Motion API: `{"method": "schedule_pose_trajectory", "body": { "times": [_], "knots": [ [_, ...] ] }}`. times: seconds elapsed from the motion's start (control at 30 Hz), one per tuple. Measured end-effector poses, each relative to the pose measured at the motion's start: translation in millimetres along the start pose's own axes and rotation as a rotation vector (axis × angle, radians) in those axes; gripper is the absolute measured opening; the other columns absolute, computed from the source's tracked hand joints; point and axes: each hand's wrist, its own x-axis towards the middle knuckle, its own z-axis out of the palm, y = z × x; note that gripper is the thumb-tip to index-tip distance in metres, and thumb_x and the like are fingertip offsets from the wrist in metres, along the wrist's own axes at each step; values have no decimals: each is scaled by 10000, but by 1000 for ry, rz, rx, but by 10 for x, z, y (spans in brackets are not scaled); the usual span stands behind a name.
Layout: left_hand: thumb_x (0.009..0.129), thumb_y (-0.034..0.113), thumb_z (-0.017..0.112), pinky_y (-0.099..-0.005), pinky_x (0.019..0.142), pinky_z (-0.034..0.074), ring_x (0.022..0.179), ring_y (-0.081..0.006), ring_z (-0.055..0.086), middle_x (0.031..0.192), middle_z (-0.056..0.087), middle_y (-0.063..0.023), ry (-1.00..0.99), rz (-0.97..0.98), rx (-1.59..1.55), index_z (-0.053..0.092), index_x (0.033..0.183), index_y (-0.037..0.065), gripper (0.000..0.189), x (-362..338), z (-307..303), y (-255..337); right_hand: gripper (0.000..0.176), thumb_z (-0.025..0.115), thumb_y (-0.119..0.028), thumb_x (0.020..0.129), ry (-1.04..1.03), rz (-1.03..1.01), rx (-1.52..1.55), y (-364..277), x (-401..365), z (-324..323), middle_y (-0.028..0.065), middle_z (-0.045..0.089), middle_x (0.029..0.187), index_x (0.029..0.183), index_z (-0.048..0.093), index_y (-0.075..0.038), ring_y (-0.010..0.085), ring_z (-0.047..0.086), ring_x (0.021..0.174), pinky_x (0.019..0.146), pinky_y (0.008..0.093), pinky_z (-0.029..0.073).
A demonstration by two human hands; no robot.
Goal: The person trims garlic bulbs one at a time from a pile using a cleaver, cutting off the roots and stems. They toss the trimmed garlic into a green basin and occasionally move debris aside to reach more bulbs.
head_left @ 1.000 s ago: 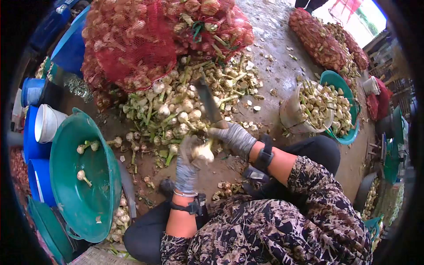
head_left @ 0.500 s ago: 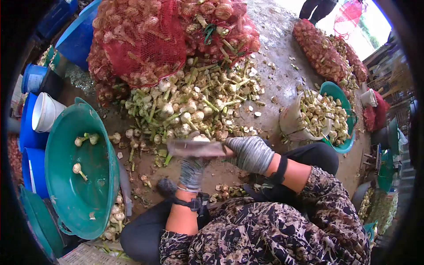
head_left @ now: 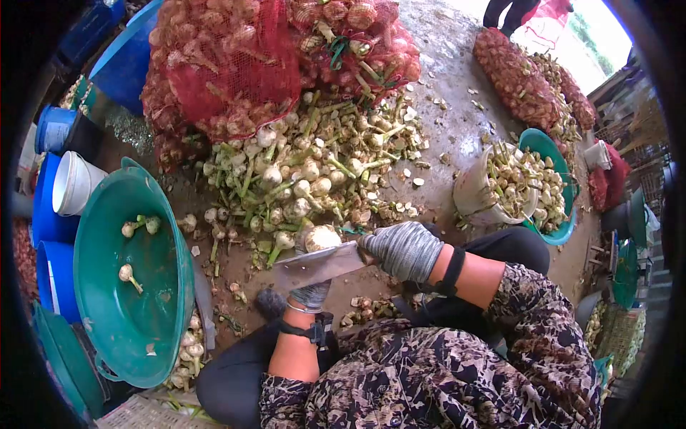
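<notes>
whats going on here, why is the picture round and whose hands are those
This is one view from a camera worn on a person's head, looking down through a wide lens, hence the round edge. The gloved hands are that person's own. The right hand grips a knife, its blade lying sideways. The left hand, partly hidden behind the blade, holds a garlic bulb. On the ground lie a garlic pile, red mesh sacks, a green basin with a few bulbs, and a white bucket of garlic.

Dull grey metal knife (head_left: 318,266), knitted cloth gloves (head_left: 404,250) (matt, speckled grey), glossy smooth green plastic basin (head_left: 107,322)
</notes>
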Motion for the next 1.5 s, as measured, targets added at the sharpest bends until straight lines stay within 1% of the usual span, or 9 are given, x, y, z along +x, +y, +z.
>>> {"method": "schedule_pose_trajectory", "body": {
  "times": [0.13, 0.2, 0.27, 0.43, 0.53, 0.83, 1.07, 1.37, 1.5],
  "knots": [
    [851, 373, 673, -391, 908, 503, 1064, -239, 581, 1328, 503, -102, -130, -89, -302, 453, 1340, 83, 609, 148, -415, 128, 120, 590, -158, 838, 38, 283, -72, 518, 169, 230, 176, 666, 793, 928, 649, -104, 357, 667, 754, 640, 424, 530],
    [843, 394, 691, -417, 859, 526, 1053, -248, 590, 1285, 530, -140, 240, -786, -1587, 460, 1329, 69, 628, 199, -760, 224, 231, 579, -254, 867, -120, 454, -34, 839, 247, 99, 185, 670, 830, 1033, 644, -107, 373, 663, 781, 691, 451, 525],
    [874, 472, 605, -502, 937, 428, 953, -303, 579, 1299, 520, -138, 173, -404, -669, 465, 1342, 62, 638, 578, -1622, 161, 229, 612, -286, 869, 143, 547, 29, 927, 252, 262, 194, 656, 803, 998, 629, -98, 392, 644, 767, 693, 451, 509],
    [869, 581, 574, -492, 1034, 396, 1132, -323, 571, 1229, 591, -140, 424, -176, -2233, 413, 1395, 4, 798, 682, -1795, -93, 250, 672, -300, 845, 440, 369, 379, 891, 352, 417, 200, 637, 772, 950, 594, -88, 415, 614, 739, 653, 444, 487],
    [928, 401, 584, -424, 1015, 409, 992, -279, 607, 1082, 665, -95, 274, -1109, -1441, 522, 1297, 59, 507, 548, -765, -748, 255, 661, -315, 852, 308, 439, 225, 589, 363, 202, 206, 634, 760, 956, 598, -92, 414, 613, 729, 646, 457, 489],
    [636, 363, 828, -404, 946, 474, 1083, -328, 610, 1183, 618, -207, -406, -1012, 416, 476, 1334, 80, 831, -101, 954, -1270, 307, 705, -286, 810, 173, 410, 256, 583, 286, 424, 190, 650, 827, 1023, 628, -79, 378, 638, 771, 665, 429, 504],
    [749, 206, 774, -386, 851, 521, 972, -212, 620, 1189, 610, -59, 300, -1248, -1773, 513, 1235, 116, 559, -448, 1206, -1423, 185, 632, -259, 844, 28, 306, 231, 390, 385, 402, 165, 616, 718, 966, 618, -121, 376, 619, 673, 590, 452, 480],
    [1026, 295, 403, -331, 1061, 377, 1199, -194, 469, 1376, 469, -78, -82, -491, -1819, 434, 1348, 40, 412, -470, 749, -949, 172, 611, -135, 773, 21, 16, 154, 92, 348, 288, 159, 650, 800, 942, 615, -99, 377, 651, 776, 626, 469, 507],
    [969, 367, 514, -357, 1088, 358, 1237, -247, 452, 1360, 466, -103, -234, -355, -521, 430, 1354, 75, 491, -644, 656, -943, 165, 621, -155, 774, 61, -40, 125, -22, 216, 202, 136, 652, 792, 931, 623, -105, 351, 657, 757, 617, 456, 510]
  ]
}}
